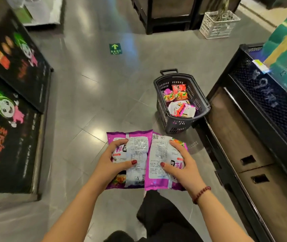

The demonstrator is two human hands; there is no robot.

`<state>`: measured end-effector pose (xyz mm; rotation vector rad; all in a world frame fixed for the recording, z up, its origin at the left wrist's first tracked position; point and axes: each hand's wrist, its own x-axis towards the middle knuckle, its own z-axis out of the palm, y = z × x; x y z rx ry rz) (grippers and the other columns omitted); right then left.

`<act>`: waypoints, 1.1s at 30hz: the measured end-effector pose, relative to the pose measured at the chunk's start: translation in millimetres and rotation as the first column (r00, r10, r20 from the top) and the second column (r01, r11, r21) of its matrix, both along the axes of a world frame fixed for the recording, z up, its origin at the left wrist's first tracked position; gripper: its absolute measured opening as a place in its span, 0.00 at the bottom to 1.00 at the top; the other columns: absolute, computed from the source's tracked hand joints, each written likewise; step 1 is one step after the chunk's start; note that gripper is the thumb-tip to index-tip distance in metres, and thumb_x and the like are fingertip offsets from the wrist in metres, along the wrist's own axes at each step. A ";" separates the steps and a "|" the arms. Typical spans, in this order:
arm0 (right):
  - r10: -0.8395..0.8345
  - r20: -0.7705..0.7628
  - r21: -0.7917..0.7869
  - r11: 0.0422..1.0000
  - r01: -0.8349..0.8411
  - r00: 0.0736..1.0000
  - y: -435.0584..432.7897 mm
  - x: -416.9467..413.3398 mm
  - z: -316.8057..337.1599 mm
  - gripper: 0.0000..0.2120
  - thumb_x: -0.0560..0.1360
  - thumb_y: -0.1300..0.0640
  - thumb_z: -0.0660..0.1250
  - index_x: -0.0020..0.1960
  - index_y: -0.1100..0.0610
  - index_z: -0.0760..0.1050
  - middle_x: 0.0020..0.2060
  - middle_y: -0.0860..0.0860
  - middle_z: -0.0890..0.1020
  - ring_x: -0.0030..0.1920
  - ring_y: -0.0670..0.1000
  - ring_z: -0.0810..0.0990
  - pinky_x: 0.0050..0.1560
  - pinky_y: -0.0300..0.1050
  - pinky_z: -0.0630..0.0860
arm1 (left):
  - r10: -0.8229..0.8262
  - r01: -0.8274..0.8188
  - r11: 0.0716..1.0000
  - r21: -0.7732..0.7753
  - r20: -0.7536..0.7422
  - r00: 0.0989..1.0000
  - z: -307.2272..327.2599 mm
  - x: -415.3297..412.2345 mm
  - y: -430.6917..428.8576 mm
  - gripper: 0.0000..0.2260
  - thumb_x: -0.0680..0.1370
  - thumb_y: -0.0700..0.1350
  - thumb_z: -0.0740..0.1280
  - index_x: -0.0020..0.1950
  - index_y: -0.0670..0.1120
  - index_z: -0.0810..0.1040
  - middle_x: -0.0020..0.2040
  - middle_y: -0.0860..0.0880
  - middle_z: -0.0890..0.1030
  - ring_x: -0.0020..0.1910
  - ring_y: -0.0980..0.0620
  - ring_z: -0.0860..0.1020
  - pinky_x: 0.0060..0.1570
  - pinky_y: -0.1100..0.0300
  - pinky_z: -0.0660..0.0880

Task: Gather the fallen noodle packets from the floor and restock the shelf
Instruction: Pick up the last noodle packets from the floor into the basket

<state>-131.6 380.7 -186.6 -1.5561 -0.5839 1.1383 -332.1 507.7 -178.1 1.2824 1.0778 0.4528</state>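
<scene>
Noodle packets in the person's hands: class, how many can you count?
2. One purple packet in the left hand, a second packet in the right hand, side by side. More could be hidden beneath; others lie in the basket.

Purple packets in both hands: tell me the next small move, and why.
Probably carry both forward and rightward and drop them into the basket. The left hand grips the left packet and the right hand grips the right packet. The basket, on the floor ahead, already holds other packets and looks not yet full.
</scene>
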 end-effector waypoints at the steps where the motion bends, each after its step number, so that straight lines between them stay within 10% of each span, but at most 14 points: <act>1: -0.003 0.013 0.008 1.000 0.003 1.000 15.5 14.8 1.2 0.30 0.69 0.69 0.73 0.64 0.46 0.71 0.61 0.51 0.77 0.53 0.49 0.82 0.44 0.43 0.82 | -0.001 0.001 1.000 0.011 -0.003 1.000 2.1 14.3 15.3 0.27 0.69 0.36 0.77 0.61 0.57 0.75 0.56 0.51 0.80 0.50 0.51 0.83 0.42 0.55 0.82; 21: -0.361 0.148 -0.016 0.930 0.368 0.921 261.6 174.1 -28.2 0.31 0.67 0.61 0.77 0.62 0.36 0.72 0.63 0.35 0.72 0.64 0.48 0.75 0.60 0.57 0.76 | -0.383 0.383 0.924 -0.019 -0.009 0.924 -12.0 233.0 330.8 0.26 0.68 0.36 0.78 0.60 0.56 0.75 0.55 0.51 0.80 0.50 0.52 0.83 0.44 0.54 0.82; 33: -0.620 0.047 -0.050 0.781 0.622 0.783 317.1 254.4 -49.1 0.30 0.68 0.70 0.74 0.63 0.46 0.72 0.62 0.43 0.75 0.57 0.43 0.79 0.48 0.41 0.80 | -0.627 0.620 0.777 -0.106 -0.056 0.777 -44.9 382.1 426.9 0.27 0.67 0.37 0.79 0.60 0.57 0.76 0.53 0.53 0.82 0.51 0.49 0.83 0.51 0.44 0.81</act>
